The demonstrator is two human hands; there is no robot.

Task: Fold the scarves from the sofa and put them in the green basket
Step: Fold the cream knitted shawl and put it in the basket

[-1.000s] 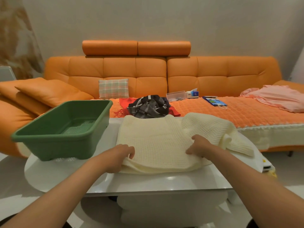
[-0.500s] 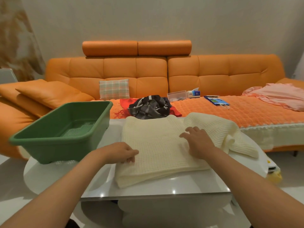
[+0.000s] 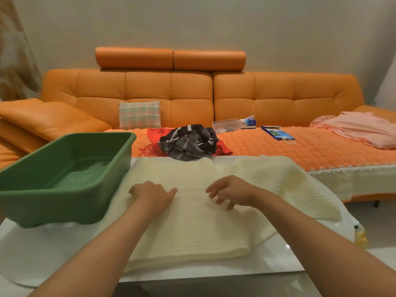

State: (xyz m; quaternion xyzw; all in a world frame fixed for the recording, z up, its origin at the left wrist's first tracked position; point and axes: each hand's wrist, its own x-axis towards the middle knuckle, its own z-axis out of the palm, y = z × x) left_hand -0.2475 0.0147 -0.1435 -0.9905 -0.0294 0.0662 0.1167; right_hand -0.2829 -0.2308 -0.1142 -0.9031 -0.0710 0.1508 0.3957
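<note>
A cream knitted scarf (image 3: 192, 228) lies partly folded on the white table (image 3: 53, 254), one end trailing to the right. My left hand (image 3: 153, 195) rests flat on its upper left part. Over the cloth's middle is my right hand (image 3: 232, 191), fingers spread and loosely bent, holding nothing. The green basket (image 3: 64, 168) stands on the table to the left, with nothing in it. On the orange sofa (image 3: 214, 99) behind lie a dark striped scarf (image 3: 189, 141) and under it a red fringed scarf (image 3: 154, 139).
A plaid cushion (image 3: 139, 115), a clear plastic box (image 3: 225, 125), a tissue pack (image 3: 248, 122), a blue packet (image 3: 277, 133) and a pink cloth (image 3: 362, 130) lie on the sofa. The table's front edge runs close below the folded scarf.
Both hands let go of the scarf's near edge and slid forward over the cloth toward its middle. The view moved closer to the table.
</note>
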